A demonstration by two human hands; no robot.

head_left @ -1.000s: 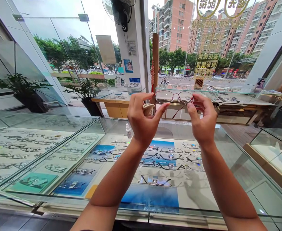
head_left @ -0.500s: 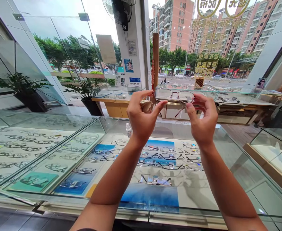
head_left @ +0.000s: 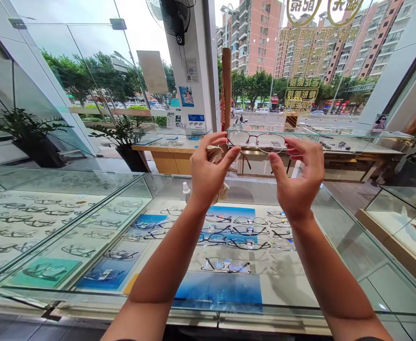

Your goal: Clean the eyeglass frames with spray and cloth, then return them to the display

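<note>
- Your left hand (head_left: 210, 173) and right hand (head_left: 300, 177) pinch wire-framed glasses (head_left: 266, 141) at opposite ends, raised above display-case level.
- Your left hand also clasps beige cloth (head_left: 214, 153).
- The display case (head_left: 282, 310) contains spectacles (head_left: 239, 266) and blue cards (head_left: 225, 290).

Between left hand (head_left: 212, 166) and right hand (head_left: 300, 173), eyeglasses (head_left: 253, 137), above glass display case (head_left: 282, 291). Inside case, spectacle rows (head_left: 249, 243). Left of left hand, bottle (head_left: 186, 191). Behind eyeglasses, counter (head_left: 357, 163); beyond, window (head_left: 257, 52). Right, smaller case (head_left: 380, 234). Far left, potted plant (head_left: 37, 148).
</note>
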